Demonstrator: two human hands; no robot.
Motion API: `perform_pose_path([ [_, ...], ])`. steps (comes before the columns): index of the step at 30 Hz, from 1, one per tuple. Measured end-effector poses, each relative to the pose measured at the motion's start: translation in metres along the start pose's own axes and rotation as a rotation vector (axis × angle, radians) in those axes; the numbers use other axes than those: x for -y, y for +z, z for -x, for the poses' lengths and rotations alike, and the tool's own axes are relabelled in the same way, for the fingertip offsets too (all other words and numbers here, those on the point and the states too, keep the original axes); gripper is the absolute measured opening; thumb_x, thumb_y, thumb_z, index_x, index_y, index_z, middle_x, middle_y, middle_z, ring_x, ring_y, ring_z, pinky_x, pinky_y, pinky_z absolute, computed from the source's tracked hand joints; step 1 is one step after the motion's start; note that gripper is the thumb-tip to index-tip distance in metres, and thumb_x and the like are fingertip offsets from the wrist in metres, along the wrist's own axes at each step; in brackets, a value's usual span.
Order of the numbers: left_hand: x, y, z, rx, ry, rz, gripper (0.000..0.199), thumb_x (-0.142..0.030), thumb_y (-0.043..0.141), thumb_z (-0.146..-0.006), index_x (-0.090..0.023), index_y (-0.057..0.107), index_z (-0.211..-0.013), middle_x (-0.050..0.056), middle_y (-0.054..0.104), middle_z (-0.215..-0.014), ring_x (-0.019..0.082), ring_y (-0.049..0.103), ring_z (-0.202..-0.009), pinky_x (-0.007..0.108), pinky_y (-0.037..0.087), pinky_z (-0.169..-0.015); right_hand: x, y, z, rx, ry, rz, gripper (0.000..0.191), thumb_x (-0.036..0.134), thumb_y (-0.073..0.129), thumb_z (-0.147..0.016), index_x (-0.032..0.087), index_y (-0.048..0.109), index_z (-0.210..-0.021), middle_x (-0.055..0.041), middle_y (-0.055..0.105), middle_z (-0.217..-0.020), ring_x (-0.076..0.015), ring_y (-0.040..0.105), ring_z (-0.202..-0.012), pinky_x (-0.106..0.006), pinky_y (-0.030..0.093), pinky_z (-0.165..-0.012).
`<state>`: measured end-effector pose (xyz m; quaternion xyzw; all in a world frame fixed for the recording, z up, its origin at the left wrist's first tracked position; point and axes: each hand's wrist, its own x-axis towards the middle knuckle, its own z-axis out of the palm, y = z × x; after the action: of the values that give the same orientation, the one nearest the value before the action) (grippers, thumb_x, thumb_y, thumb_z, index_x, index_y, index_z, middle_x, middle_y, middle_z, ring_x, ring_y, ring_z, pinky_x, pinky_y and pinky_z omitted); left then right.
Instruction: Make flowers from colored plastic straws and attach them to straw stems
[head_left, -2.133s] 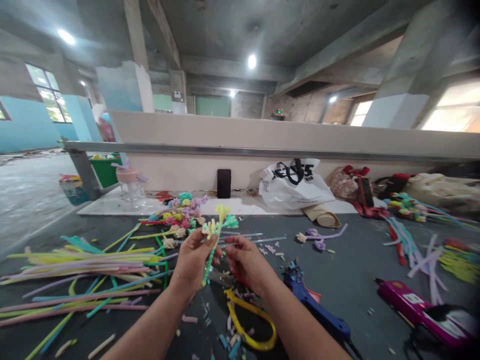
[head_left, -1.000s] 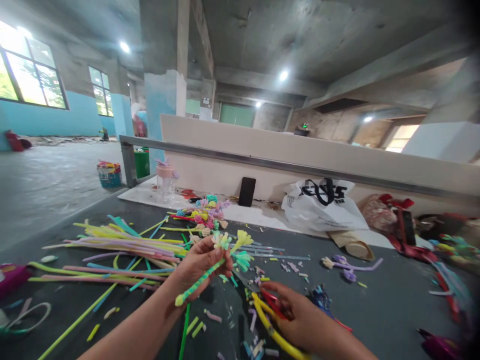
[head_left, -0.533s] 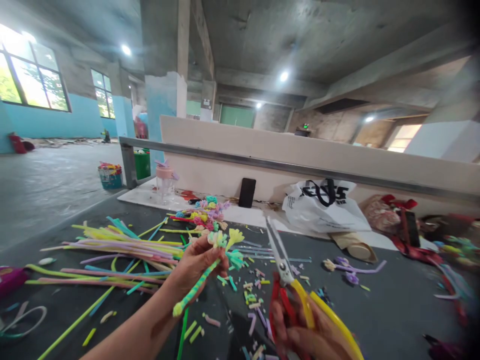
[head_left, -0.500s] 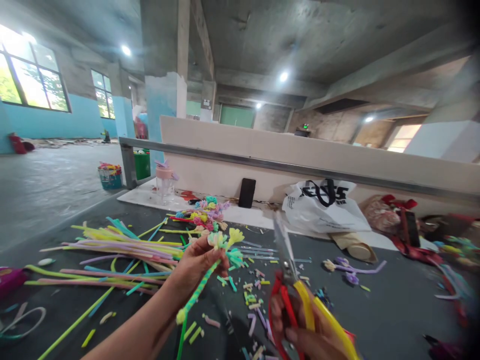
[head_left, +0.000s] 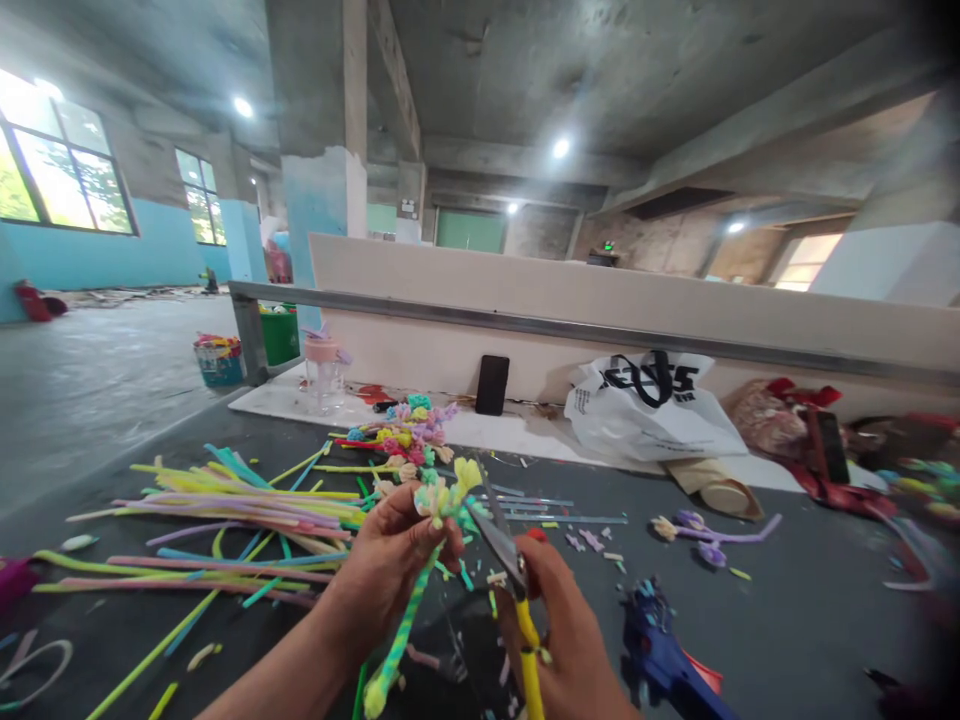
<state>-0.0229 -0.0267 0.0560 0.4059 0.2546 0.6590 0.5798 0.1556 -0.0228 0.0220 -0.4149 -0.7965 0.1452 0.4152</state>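
Observation:
My left hand [head_left: 390, 550] is closed around the top of a pipe-cleaner flower [head_left: 466, 478] with fuzzy pale-green, yellow and teal petals. Its twisted green-and-yellow stem [head_left: 405, 625] slants down below my fingers. In my right hand [head_left: 566, 625] is a pair of scissors [head_left: 501, 542] with yellow and red handles. The blades are spread apart and point up and left, their tips beside the teal petals. Whether the blades touch the petals I cannot tell. My right palm partly hides the handles.
Loose pipe cleaners [head_left: 240, 505] lie at left, with finished fuzzy flowers [head_left: 409, 430] behind my left hand. A blue glue gun [head_left: 664, 650] rests at right, near a purple pipe-cleaner piece [head_left: 720, 535]. Along the back stand a bottle [head_left: 324, 375], a phone [head_left: 493, 385] and a white bag [head_left: 649, 410].
My right hand has brought the scissors left to the flower, turning the blades toward it. The glue gun, hidden before behind my right hand, now shows. My left hand keeps its hold.

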Motion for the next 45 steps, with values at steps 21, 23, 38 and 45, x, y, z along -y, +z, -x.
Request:
perform_pose_path([
  [21,0.009,0.012,0.008,-0.017,-0.089,0.001,0.018,-0.028,0.076,-0.059,-0.015,0.065,-0.065,0.001,0.062,-0.055,0.011,0.054,-0.052,0.021,0.043,-0.052,0.002,-0.007,0.006,0.119,0.061,0.178,0.060,0.012,0.053,-0.064,0.026,0.042,-0.121,-0.0094,0.052,-0.111,-0.0245,0.054,-0.095,-0.037,0.046,-0.079],
  [23,0.009,0.011,0.007,-0.021,-0.085,-0.001,0.018,-0.028,0.076,-0.058,-0.015,0.065,-0.065,0.001,0.062,-0.055,0.011,0.054,-0.052,0.021,0.044,-0.053,0.002,-0.006,0.005,0.117,0.067,0.182,0.060,0.012,0.053,-0.063,0.026,0.042,-0.120,-0.0094,0.051,-0.111,-0.0245,0.053,-0.095,-0.037,0.046,-0.079],
  [38,0.009,0.013,0.006,-0.020,-0.087,0.016,0.020,-0.028,0.077,-0.059,-0.014,0.064,-0.066,0.000,0.061,-0.056,0.010,0.053,-0.051,0.021,0.043,-0.051,0.001,-0.006,0.007,0.132,0.057,0.236,0.058,0.011,0.052,-0.064,0.025,0.043,-0.119,-0.0091,0.054,-0.109,-0.0245,0.055,-0.093,-0.038,0.046,-0.078],
  [45,0.012,0.012,0.007,0.024,-0.092,0.036,0.017,-0.025,0.074,-0.064,-0.014,0.062,-0.066,0.000,0.060,-0.056,0.010,0.053,-0.052,0.020,0.042,-0.052,-0.006,-0.004,0.008,0.070,-0.031,0.197,0.054,0.010,0.050,-0.063,0.024,0.046,-0.115,-0.0071,0.059,-0.101,-0.0220,0.058,-0.088,-0.034,0.048,-0.075],
])
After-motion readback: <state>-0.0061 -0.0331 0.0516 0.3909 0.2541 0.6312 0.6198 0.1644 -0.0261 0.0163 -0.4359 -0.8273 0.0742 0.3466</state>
